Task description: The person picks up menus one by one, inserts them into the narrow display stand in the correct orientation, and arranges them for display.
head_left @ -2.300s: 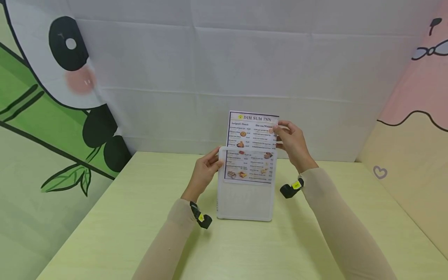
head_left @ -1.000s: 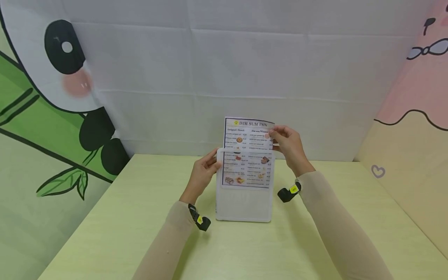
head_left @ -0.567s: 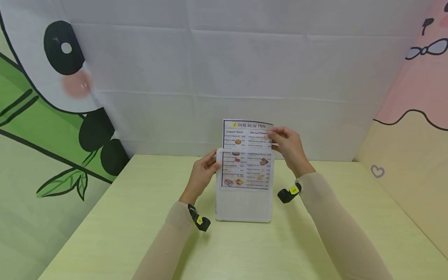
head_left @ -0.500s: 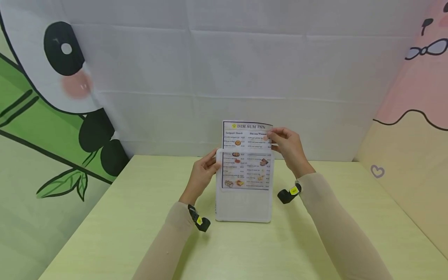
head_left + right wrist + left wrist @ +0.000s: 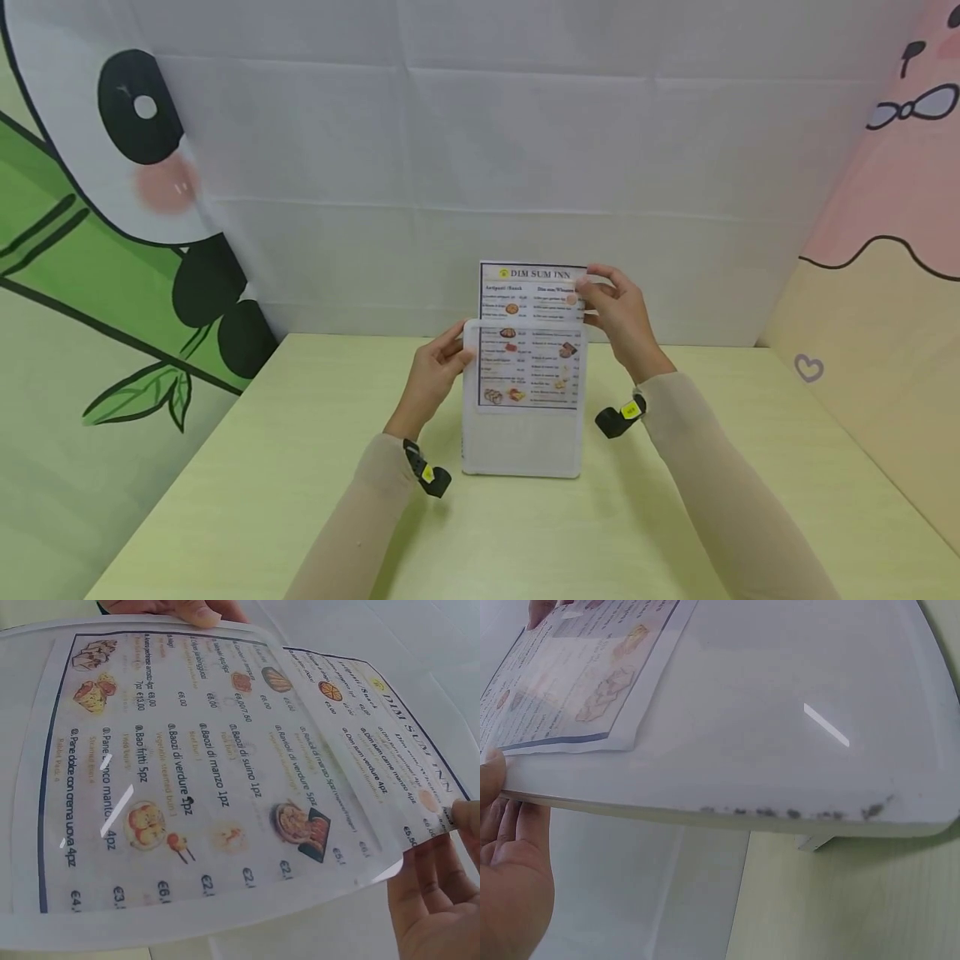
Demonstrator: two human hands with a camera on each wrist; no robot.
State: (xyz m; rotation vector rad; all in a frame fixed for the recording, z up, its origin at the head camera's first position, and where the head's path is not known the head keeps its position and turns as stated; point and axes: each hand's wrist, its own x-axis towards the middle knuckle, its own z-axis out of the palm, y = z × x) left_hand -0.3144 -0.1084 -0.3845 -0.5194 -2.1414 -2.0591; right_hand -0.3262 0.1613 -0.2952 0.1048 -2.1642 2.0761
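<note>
A clear-fronted white sign holder [image 5: 521, 446] stands upright on the table in the head view. Partway inside it is a printed menu sheet [image 5: 531, 293] headed "DIM SUM INN"; its top part sticks out above the holder's upper edge, and a blank strip shows below its lower border. My left hand [image 5: 433, 375] pinches the holder's upper left edge, thumb [image 5: 491, 776] in front and fingers behind. With thumb and fingers, my right hand [image 5: 624, 321] pinches the menu's right edge near the top. The right wrist view shows the printed sheet [image 5: 247, 742] behind the glossy front.
The pale yellow-green table [image 5: 315, 500] reaches back to a white cloth backdrop [image 5: 525, 150]. Cartoon-printed panels flank it, a green one [image 5: 150, 333] on the left and a pink and cream one [image 5: 885, 300] on the right. Below the holder's edge, a small foot [image 5: 814, 841] shows.
The menu sheet has slid lower into the holder, my right hand moving down with it. Its upper right corner was bent shortly before and now lies straighter. My left hand keeps its hold.
</note>
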